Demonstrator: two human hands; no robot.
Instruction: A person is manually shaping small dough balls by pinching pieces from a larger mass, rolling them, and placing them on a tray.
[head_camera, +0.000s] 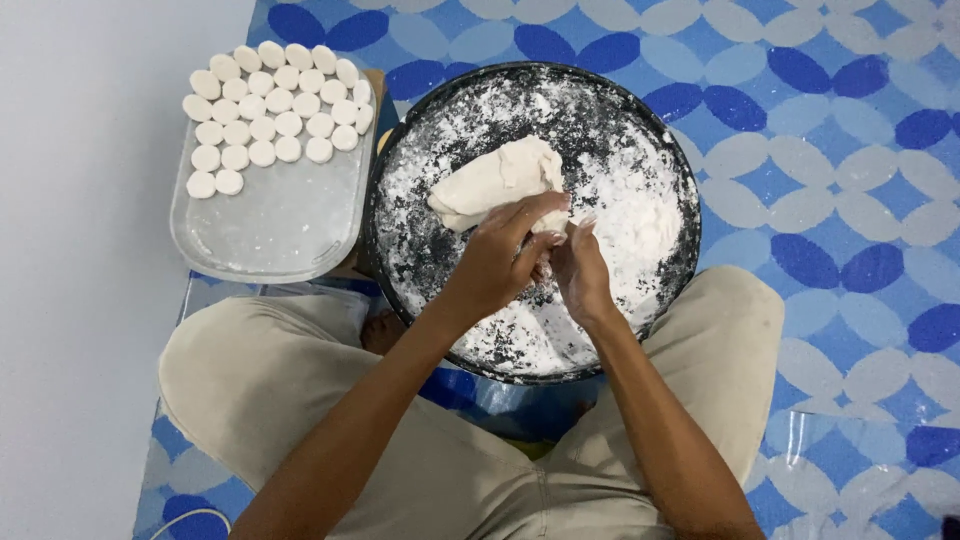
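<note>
A big lump of pale dough (492, 183) lies on a round black tray (680, 250) dusted with white flour. My left hand (505, 255) grips the near end of the lump, fingers curled around it. My right hand (582, 268) is right beside it, fingertips pinching at the same end of the dough. Both hands meet over the middle of the tray.
A clear rectangular tray (270, 225) at the left holds several small round white dough discs (275, 112) in rows at its far end. My crossed legs in beige trousers (300, 380) frame the black tray. A blue patterned mat (840, 180) covers the floor; a white floor strip (80, 300) runs along the left.
</note>
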